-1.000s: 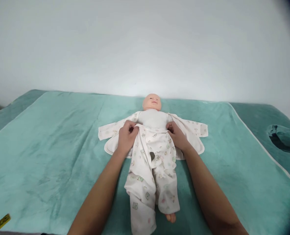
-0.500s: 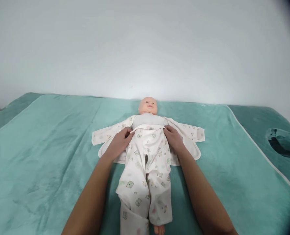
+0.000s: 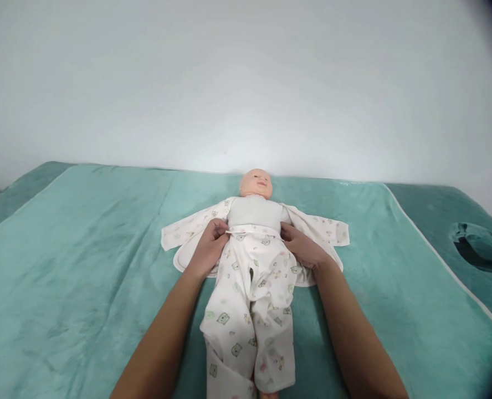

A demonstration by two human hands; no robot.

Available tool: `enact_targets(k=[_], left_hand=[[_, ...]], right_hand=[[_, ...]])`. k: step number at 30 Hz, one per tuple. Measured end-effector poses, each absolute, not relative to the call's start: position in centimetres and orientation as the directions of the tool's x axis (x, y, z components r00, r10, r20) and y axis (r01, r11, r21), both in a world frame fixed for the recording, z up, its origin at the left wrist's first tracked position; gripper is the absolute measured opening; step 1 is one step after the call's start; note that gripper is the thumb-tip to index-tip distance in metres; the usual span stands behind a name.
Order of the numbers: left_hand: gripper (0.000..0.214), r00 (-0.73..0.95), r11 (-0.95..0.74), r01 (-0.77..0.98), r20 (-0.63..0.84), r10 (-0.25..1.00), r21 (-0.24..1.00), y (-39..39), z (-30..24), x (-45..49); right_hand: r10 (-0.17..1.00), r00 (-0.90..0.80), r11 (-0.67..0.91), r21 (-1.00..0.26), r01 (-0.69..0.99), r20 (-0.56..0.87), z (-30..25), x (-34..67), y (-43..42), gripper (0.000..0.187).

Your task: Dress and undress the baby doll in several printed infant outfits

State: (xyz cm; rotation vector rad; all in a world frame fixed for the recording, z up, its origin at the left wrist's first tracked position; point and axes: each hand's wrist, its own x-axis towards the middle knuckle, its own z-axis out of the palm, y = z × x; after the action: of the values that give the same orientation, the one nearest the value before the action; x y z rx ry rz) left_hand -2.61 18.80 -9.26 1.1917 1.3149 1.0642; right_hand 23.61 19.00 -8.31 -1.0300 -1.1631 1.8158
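Note:
A baby doll [image 3: 256,184] lies on its back with its head at the far side. Printed white baby pants [image 3: 250,271] cover its legs and reach its waist. An open printed baby shirt [image 3: 198,224] is spread beneath its grey-white torso [image 3: 256,212], sleeves out to both sides. At the left end of the waistband, my left hand [image 3: 211,245] is closed, thumb and fingers pinching the cloth. My right hand [image 3: 303,246] is curled at the right end of the waistband, its fingertips partly hidden between the pants and the shirt. One foot [image 3: 268,395] peeks out below a pant leg.
A light green sheet [image 3: 83,266] with pale edging lies under the doll, over a darker green cover [image 3: 432,205]. Behind stands a plain pale wall [image 3: 246,83]. On the right lies a clear, dark-edged object [image 3: 481,246] I cannot identify.
The waistband has come down slightly and lies flatter, with more of the torso showing. My right hand has turned and its fingers have moved to the doll's side. The view has shifted a little.

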Motion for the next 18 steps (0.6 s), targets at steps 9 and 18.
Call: enact_targets(k=[9, 18], left_hand=[[0.036, -0.008, 0.074, -0.022, -0.075, 0.997, 0.997, 18.6, -9.5, -2.2], [0.026, -0.056, 0.072, -0.177, -0.083, 0.995, 0.982, 18.4, -9.0, -1.0]], right_hand=[[0.938, -0.331, -0.159, -0.977, -0.144, -0.104, -9.1, 23.2, 19.2, 0.067], [0.922, -0.332, -0.281, -0.935, -0.215, -0.201, -9.0, 22.4, 19.1, 0.059]])
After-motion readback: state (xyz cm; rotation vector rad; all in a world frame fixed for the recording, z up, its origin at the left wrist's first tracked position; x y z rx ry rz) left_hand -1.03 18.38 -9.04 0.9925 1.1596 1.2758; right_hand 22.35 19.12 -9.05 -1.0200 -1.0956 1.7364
